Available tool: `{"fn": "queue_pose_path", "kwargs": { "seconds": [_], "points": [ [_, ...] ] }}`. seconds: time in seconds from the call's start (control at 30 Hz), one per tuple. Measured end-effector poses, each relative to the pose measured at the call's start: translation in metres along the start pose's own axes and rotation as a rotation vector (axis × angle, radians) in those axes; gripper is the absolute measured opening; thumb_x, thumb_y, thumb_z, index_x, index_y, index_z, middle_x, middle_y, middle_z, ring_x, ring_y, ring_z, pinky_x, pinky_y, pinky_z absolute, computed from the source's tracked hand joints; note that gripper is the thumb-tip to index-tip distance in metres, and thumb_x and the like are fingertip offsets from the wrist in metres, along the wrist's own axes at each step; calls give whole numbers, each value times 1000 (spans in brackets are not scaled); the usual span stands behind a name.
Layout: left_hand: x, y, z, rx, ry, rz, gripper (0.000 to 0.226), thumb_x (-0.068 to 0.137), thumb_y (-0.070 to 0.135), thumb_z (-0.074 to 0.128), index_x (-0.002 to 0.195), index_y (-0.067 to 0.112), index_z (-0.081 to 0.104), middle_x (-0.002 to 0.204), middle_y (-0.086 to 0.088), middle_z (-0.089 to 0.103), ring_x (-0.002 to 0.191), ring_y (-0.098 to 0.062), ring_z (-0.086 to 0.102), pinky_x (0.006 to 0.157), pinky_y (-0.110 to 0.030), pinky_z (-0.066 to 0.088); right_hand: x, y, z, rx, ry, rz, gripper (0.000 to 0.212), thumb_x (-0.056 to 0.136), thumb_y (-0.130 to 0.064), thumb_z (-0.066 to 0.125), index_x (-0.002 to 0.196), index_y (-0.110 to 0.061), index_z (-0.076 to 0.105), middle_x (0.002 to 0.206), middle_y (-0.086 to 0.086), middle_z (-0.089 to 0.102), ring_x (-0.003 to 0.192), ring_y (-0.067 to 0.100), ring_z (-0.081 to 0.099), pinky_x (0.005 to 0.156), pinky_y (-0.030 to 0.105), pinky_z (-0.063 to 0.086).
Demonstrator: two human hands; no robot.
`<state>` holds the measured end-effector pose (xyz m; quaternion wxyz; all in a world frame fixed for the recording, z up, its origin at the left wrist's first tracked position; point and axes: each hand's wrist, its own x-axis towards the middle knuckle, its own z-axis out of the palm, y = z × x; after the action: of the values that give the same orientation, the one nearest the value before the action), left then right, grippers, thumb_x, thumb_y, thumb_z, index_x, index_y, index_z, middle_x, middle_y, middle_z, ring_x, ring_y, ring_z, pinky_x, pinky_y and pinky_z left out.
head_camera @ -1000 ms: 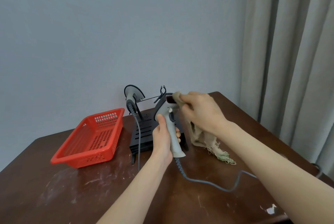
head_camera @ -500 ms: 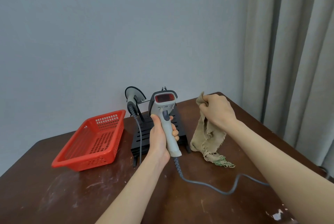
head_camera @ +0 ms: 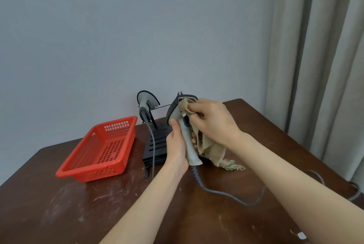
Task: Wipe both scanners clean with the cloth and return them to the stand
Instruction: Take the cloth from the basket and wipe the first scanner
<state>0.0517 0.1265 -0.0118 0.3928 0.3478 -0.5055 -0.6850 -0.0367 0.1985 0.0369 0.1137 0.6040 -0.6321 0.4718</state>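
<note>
Gripping the handle of a grey handheld barcode scanner (head_camera: 191,153), the left hand (head_camera: 177,146) holds it upright above the wooden table (head_camera: 78,204). The thumb lies along the handle's left side and the fingers curl round behind it. The right hand (head_camera: 213,122) pinches a beige cloth (head_camera: 209,150) between thumb and fingers and presses it against the scanner's dark-rimmed head. The rest of the cloth hangs to the right of the handle, and its frayed, green-tinged lower corner reaches the tabletop.

A grey cable (head_camera: 226,194), coiled where it leaves the butt of the handle, trails across the table to the right. Behind the hands stands a black stand (head_camera: 157,141) with a slotted base. A second scanner (head_camera: 146,100) sits in the stand's left holder, and its own cable runs down over the base. The right holder is largely hidden behind the held scanner.

A red perforated plastic basket (head_camera: 102,149) rests on the table just beside the stand, on its left. A pale grey wall (head_camera: 118,27) backs the table, and a curtain (head_camera: 319,66) hangs at the right.
</note>
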Motion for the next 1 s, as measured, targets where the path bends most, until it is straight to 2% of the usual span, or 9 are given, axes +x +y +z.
{"fn": "queue_pose_path", "kwargs": {
  "seconds": [0.1,0.27,0.37,0.43,0.53,0.63,0.77,0.87,1.0],
  "points": [
    [0,0,-1,11,19,0,63,93,63,32,74,7,57,50,-3,54,42,-16,50,45,-26,42,1,5,-4,-48,-36,74,41,82,-10,49,52,-36,38,60,-7,39,59,12,39,54,30,28],
    [-1,-1,-5,42,31,28,59,96,56,33,82,5,57,51,-4,54,41,-14,48,42,-23,39,5,12,-15,-260,-109,191,26,89,-17,44,72,-23,63,66,-3,44,68,21,43,53,31,27],
    [-1,0,-3,60,21,65,57,96,55,34,80,6,57,51,-4,55,43,-15,49,44,-25,40,8,8,-14,-126,-30,172,39,83,-11,46,51,-28,36,57,-4,37,59,18,38,52,31,25],
    [-1,0,-2,61,19,81,58,95,57,34,77,6,56,50,-4,55,44,-16,49,45,-25,40,8,6,-12,-5,-19,156,45,80,-6,47,48,-33,30,54,-5,34,55,14,34,52,28,25],
    [0,0,-3,52,23,71,57,95,56,34,78,7,57,50,-3,55,43,-15,49,45,-25,40,7,12,-15,-45,-54,196,43,81,-7,47,49,-34,37,50,-3,35,53,16,33,53,33,30],
    [-1,-1,-4,45,24,56,55,96,55,34,82,6,57,52,-4,55,42,-14,49,45,-25,40,9,17,-16,-124,-81,215,27,83,-11,46,59,-22,52,52,2,43,56,22,39,53,34,36],
    [1,0,-3,34,28,54,56,95,56,35,82,6,57,53,-4,56,44,-15,49,45,-26,40,9,13,-12,-74,-72,199,34,82,-9,47,54,-28,47,53,2,41,58,21,39,53,33,31],
    [3,-1,-6,70,50,63,54,96,53,38,84,5,59,56,-5,57,45,-15,51,47,-27,42,10,25,-15,-243,-125,326,28,88,-15,45,78,-25,69,62,0,50,64,25,46,54,31,32],
    [3,5,-8,71,92,59,57,97,53,37,80,4,61,59,-6,59,48,-16,53,50,-28,45,3,50,-12,-305,-158,472,31,94,-27,39,87,-15,67,77,6,61,77,30,58,62,31,39]
  ]
}}
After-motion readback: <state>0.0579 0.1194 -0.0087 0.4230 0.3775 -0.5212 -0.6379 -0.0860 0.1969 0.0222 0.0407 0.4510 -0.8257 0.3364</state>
